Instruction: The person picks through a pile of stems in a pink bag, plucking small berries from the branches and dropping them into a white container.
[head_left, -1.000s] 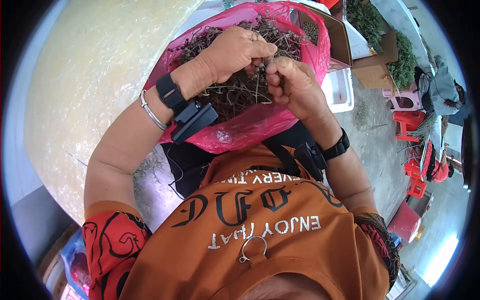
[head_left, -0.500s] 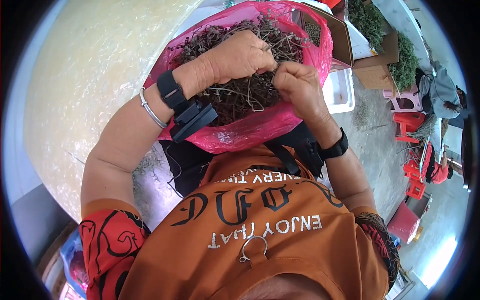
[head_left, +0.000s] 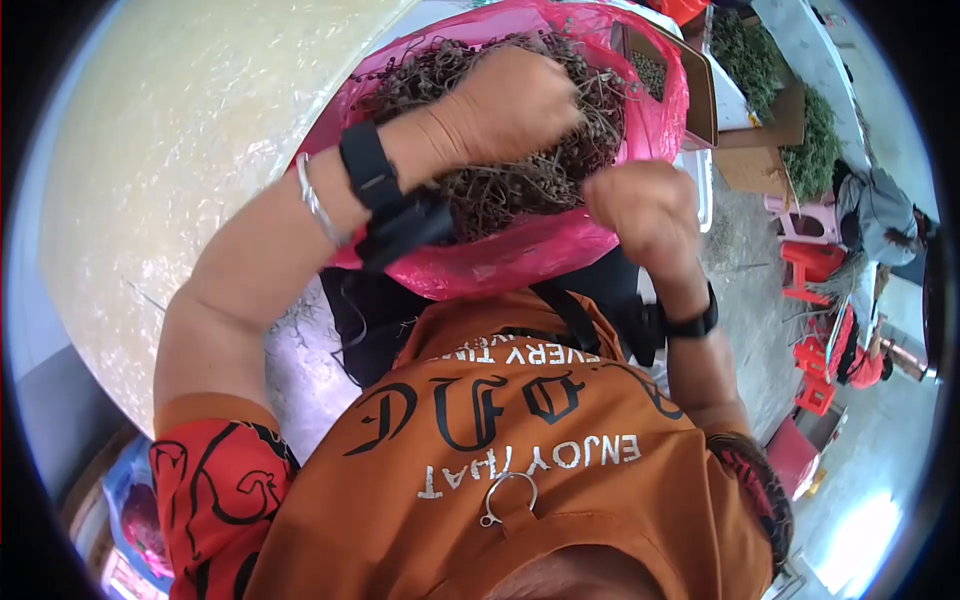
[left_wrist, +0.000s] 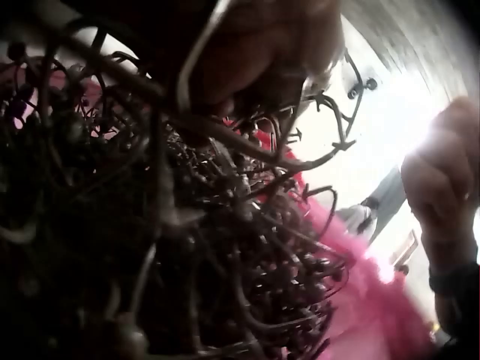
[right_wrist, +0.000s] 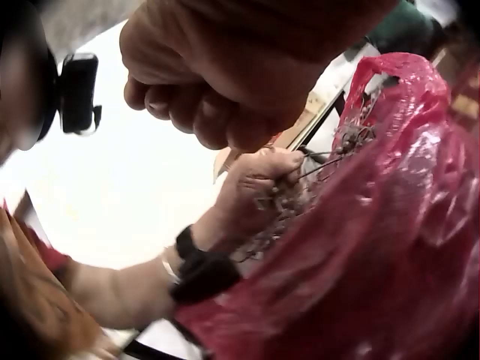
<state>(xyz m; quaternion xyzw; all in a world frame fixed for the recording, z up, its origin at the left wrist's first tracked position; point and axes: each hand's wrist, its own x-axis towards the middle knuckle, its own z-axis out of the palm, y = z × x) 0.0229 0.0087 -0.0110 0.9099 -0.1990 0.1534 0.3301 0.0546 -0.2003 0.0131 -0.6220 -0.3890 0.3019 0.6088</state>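
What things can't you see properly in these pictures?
Inside the right hand: hidden by its curled fingers, head view.
Inside bottom of the pink bag: hidden by the stems, head view.
The rest of the left hand: cut off by the top edge, left wrist view.
What the person in grey is doing: too small, head view.

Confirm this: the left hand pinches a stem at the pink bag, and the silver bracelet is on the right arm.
No: the silver bracelet is on the left arm, as the head view shows. The left hand does pinch a stem at the pink bag.
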